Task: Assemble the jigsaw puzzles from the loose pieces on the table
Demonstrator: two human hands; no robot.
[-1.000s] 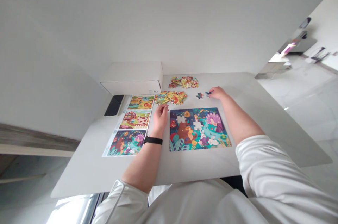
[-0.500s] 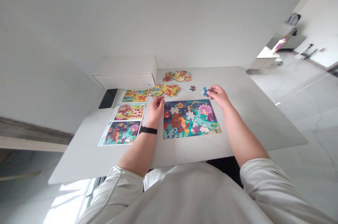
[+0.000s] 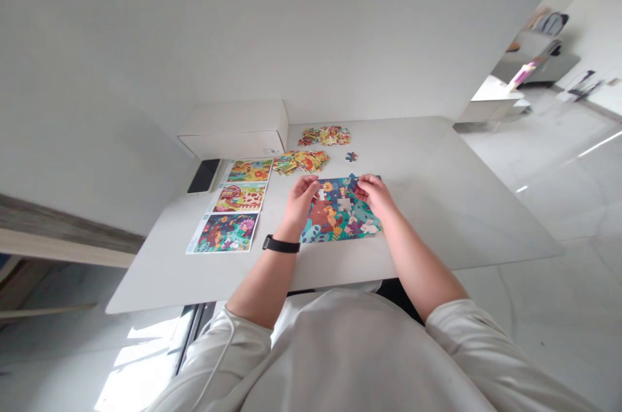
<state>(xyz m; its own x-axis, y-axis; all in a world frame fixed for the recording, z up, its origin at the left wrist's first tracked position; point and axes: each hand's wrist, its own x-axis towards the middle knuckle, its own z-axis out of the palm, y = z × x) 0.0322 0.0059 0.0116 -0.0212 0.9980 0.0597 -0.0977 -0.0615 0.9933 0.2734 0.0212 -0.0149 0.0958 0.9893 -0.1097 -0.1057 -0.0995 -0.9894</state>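
A jigsaw puzzle of a night forest with animals lies in front of me, with two grey gaps in its upper half. My right hand pinches a blue puzzle piece over the puzzle's upper edge and covers its upper right part. At the upper left corner is my left hand, its fingers bent and drawn towards the thumb. Whether anything sits between those fingertips is hidden. One loose dark puzzle piece rests on the table beyond the puzzle.
Two heaps of puzzle pieces, a yellow-orange heap and a mixed-colour heap, lie behind the puzzle. To the left are a picture sheet, a phone and a white box against the wall. The table extends right.
My right hand has carried the blue puzzle piece leftwards and nearer, from beside the puzzle to above its top edge. My left hand has shifted slightly right onto the puzzle's corner.
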